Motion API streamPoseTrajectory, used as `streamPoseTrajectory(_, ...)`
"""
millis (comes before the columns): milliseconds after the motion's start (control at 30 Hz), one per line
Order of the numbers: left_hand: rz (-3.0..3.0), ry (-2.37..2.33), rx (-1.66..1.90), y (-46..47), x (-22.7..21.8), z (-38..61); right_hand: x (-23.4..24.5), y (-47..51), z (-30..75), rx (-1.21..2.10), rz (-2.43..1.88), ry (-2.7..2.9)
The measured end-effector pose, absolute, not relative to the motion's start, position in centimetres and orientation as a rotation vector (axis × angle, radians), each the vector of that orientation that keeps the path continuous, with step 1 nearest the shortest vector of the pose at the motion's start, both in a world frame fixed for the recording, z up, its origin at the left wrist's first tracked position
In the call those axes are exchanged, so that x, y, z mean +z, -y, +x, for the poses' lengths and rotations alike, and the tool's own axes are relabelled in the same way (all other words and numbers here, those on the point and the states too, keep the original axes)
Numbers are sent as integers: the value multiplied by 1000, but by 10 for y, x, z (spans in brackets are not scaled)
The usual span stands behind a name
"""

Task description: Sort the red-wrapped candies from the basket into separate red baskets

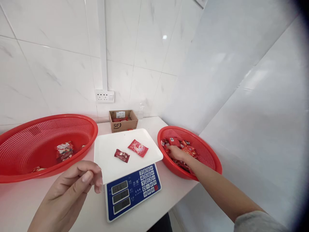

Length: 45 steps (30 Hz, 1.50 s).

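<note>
Step looked like picking: right hand (pixel 175 153) was in the red basket (pixel 209 158) right of the scale (pixel 134 196), among packets (pixel 189 150); fingers hidden, couldn't tell grip. Left hand (pixel 79 183), by the scale's left edge: fingers half-curled, nothing visible held. Two wrapped pieces (pixel 138 148) lay on the scale. Next move likely called for a clean single-packet pinch.

The wall (pixel 120 38) is brightly lit and marked by a small glare spot (pixel 164 37). The right corners are darkened.
</note>
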<state>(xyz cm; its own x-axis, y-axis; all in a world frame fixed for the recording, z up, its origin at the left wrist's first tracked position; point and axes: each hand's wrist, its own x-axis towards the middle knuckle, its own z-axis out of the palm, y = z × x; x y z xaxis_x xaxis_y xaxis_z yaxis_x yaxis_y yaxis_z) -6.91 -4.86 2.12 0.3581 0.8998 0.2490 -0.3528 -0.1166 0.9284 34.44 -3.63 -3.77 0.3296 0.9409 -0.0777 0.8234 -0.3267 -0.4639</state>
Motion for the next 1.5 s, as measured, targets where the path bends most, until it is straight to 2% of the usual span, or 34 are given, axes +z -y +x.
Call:
streamPoseTrajectory(100,1248,-576,1163,48,21,-70,-28,29,355,497,-2217,1559)
streamPoseTrajectory(433,1217,-549,1184,48,24,-71,17,36,361,209,-2126,1266)
streamPoseTrajectory(600,1229,-580,1191,53,35,-65,38,21,313,344,-1937,1434)
streamPoseTrajectory(933,1231,-552,1179,59,43,-68,28,-12,207,530,-1798,1788)
streamPoseTrajectory(1300,1223,-530,1158,58,44,-68,32,-14,193,398,-1732,1875)
streamPoseTrajectory(1500,1103,-625,1211,67,49,-62,30,-15,193,220,-1747,1914)
